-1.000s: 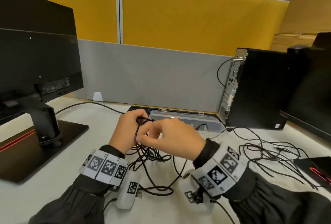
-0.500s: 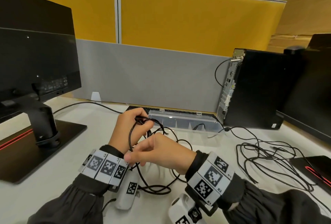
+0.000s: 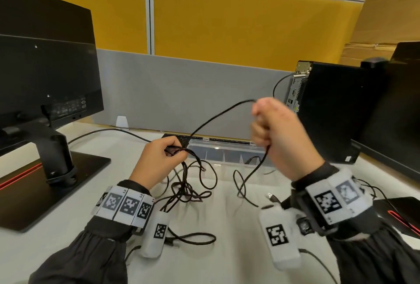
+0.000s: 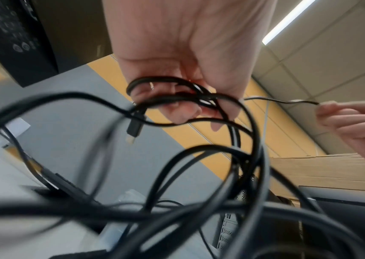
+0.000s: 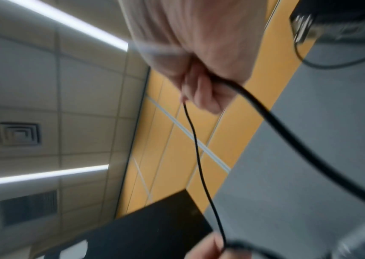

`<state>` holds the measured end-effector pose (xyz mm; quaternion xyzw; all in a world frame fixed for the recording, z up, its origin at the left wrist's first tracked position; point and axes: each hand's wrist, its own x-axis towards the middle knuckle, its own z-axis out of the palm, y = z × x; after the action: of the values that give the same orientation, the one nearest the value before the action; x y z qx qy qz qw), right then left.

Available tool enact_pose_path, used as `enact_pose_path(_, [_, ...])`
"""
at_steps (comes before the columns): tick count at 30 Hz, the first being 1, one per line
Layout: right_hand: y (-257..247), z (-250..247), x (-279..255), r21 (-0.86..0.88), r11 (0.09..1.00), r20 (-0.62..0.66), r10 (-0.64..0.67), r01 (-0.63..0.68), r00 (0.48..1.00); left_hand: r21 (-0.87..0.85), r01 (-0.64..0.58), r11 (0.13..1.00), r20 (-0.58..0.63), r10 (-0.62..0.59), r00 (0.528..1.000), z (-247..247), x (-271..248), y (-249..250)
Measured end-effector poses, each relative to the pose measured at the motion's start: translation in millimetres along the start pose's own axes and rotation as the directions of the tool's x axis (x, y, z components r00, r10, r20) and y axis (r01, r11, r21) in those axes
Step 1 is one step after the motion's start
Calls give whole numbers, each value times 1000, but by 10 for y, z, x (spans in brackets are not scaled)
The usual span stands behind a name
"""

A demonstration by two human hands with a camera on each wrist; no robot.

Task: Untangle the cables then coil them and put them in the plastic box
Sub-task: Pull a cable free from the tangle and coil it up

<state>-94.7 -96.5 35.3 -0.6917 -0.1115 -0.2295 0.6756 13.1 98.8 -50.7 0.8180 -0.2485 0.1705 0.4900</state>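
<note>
My left hand [image 3: 156, 161] pinches a bunch of black cable loops [image 3: 188, 183] low over the white desk; in the left wrist view my left hand [image 4: 183, 98] has its fingers curled round the loops [image 4: 177, 99], and a USB plug [image 4: 134, 128] dangles below them. My right hand [image 3: 275, 129] is raised in a fist and grips one black cable strand [image 3: 218, 116] that stretches up from the bunch. The strand's free part [image 3: 252, 174] hangs from the fist down to the desk. In the right wrist view, my right hand [image 5: 199, 84] grips that strand [image 5: 199, 157]. The clear plastic box [image 3: 227, 154] lies open behind the hands.
A monitor on a black stand [image 3: 56, 158] fills the left. A black PC tower [image 3: 329, 111] stands at the right, with a second cable tangle [image 3: 372, 192] beside it. A grey divider panel [image 3: 193, 92] closes the desk's back. A cable end with a plug [image 3: 271, 197] lies near my right wrist.
My right hand has risen and moved right, away from the left hand, drawing one strand out of the bunch. My left hand has stayed in place holding the loops.
</note>
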Motion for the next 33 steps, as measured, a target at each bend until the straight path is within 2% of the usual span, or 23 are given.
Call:
enact_pose_path(1, [-66, -96, 16, 56, 996, -90, -71, 76, 993, 23, -4, 1000, -2, 4, 1000, -12, 1, -4])
enact_pose_path(3, [-196, -249, 27, 138, 963, -279, -184, 229, 942, 67, -2, 998, -6, 3, 1000, -25, 9, -14])
enact_pose_path(5, [-327, -394, 31, 199, 906, -465, -248, 373, 850, 85, 24, 996, 0, -24, 1000, -30, 14, -29])
enact_pose_path(8, [-359, -802, 49, 255, 808, -694, -229, 532, 682, 41, 55, 998, 59, -57, 997, -32, 14, -34])
enact_pose_path(10, [-321, -1049, 51, 129, 861, -787, -213, 493, 578, 0, 46, 999, 116, -45, 992, -20, 2, -7])
enact_pose_path(11, [-290, -1129, 45, 53, 898, -808, -218, 436, 548, -8, 31, 999, 141, -30, 990, -11, -4, 5])
enact_pose_path(12, [-254, -1170, 43, 32, 915, -810, -212, 402, 547, -10, 17, 1000, 157, -16, 988, -3, -8, 10])
enact_pose_path(13, [-212, -1172, 59, 19, 936, -801, -197, 352, 566, -19, 8, 1000, 160, -5, 987, 2, -9, 9])
enact_pose_path(14, [-170, -1152, 62, -70, 961, -768, -222, 267, 600, -39, 12, 999, 155, -6, 988, 3, -7, 5])
enact_pose_path(15, [-132, -1108, 56, -241, 959, -716, -280, 151, 640, -69, 26, 997, 147, -15, 989, 3, -6, 3])
enact_pose_path(16, [-76, -1074, 66, -457, 889, -639, -351, 29, 684, -94, 38, 995, 141, -25, 990, 2, -6, 4])
enact_pose_path(18, [46, -960, 56, -832, 545, -410, -483, -101, 774, -109, 29, 994, 155, -11, 988, 17, -20, 30])
enact_pose_path(20, [163, -648, 0, -965, 256, -171, -477, -50, 862, -109, -8, 994, 170, 26, 985, 48, -46, 73])
enact_pose_path(21, [224, -434, -33, -984, 174, -44, -402, 29, 915, -107, -22, 994, 172, 40, 984, 60, -57, 92])
enact_pose_path(22, [295, -212, -71, -981, 155, 73, -276, 120, 958, -107, -28, 994, 173, 47, 984, 66, -65, 104])
enact_pose_path(23, [376, -19, -114, -964, 186, 168, -120, 189, 978, -113, -26, 993, 172, 45, 984, 66, -70, 112])
enact_pose_path(24, [466, 120, -147, -940, 260, 234, 16, 222, 972, -123, -18, 992, 169, 39, 985, 61, -74, 121])
enact_pose_path(25, [527, 217, -166, -904, 368, 270, 98, 218, 958, -134, -12, 991, 162, 34, 986, 59, -76, 129])
enact_pose_path(27, [553, 293, -177, -774, 622, 264, 142, 121, 954, -153, 8, 988, 146, 15, 989, 65, -78, 144])
enact_pose_path(28, [568, 288, -176, -689, 721, 258, 147, 75, 955, -160, 19, 987, 135, 2, 991, 69, -79, 152])
enact_pose_path(29, [592, 281, -176, -630, 774, 268, 145, 60, 952, -169, 30, 985, 127, -8, 992, 76, -80, 159])
enact_pose_path(31, [636, 266, -185, -624, 773, 292, 100, 110, 951, -207, 57, 977, 166, -23, 986, 75, -89, 191])
enact_pose_path(33, [680, 243, -174, -618, 776, 267, 59, 124, 962, -269, 108, 957, 265, -34, 964, 46, -88, 206])
